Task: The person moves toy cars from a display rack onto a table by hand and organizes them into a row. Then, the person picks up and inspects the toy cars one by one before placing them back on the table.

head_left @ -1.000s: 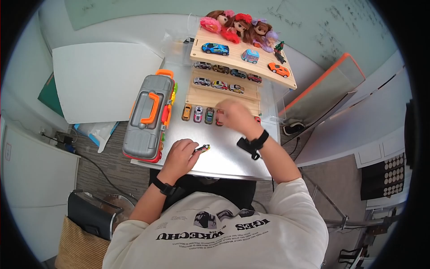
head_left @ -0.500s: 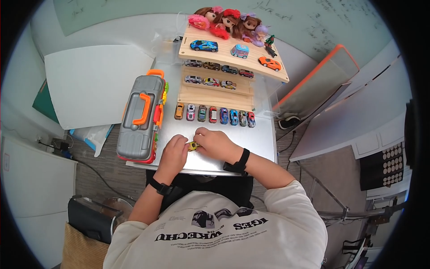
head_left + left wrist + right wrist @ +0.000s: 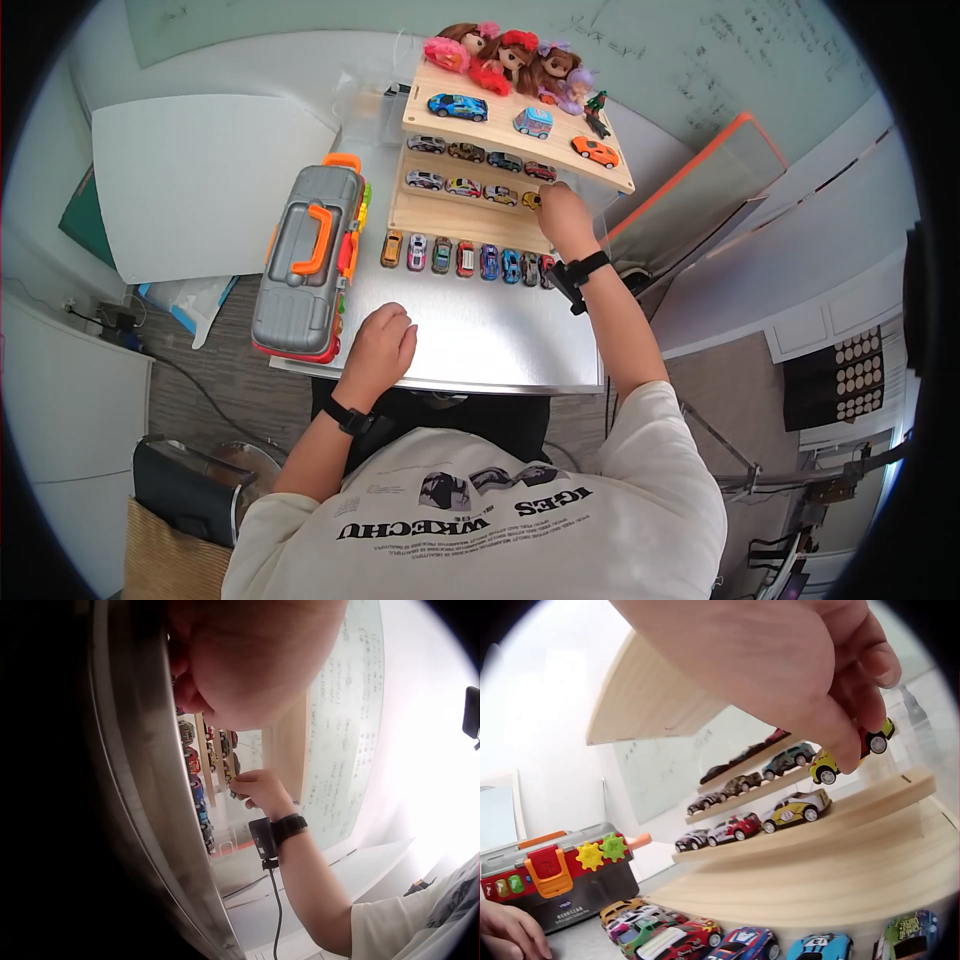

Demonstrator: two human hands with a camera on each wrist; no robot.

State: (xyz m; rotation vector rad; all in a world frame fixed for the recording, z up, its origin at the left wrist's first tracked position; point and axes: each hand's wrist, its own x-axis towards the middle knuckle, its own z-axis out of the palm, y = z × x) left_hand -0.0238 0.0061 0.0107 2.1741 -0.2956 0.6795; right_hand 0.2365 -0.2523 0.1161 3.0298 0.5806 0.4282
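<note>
My right hand [image 3: 567, 222] pinches a small yellow toy car [image 3: 825, 766] between thumb and fingers, at the right end of the wooden shelf's lower step [image 3: 885, 801]. In the right wrist view the car hangs tilted just above that step, its middle hidden by the fingers. To its left on the step stand a yellow-and-white car [image 3: 799, 810], a red-and-white car [image 3: 733, 829] and a grey one [image 3: 692, 839]. Near the table's front left, my left hand [image 3: 380, 345] rests with fingers loosely curled, holding nothing.
Several toy cars, among them a blue car [image 3: 489, 262], line up before the shelf. A grey toy toolbox [image 3: 290, 270] stands left. The overhanging top board [image 3: 500, 122] bears dolls [image 3: 515, 62], a blue car [image 3: 457, 107], a van [image 3: 534, 122] and an orange car [image 3: 595, 152].
My right hand left the table row, met the left hand at the yellow car, then carried that car up to the lower step's right end. The left hand has let go of it.
</note>
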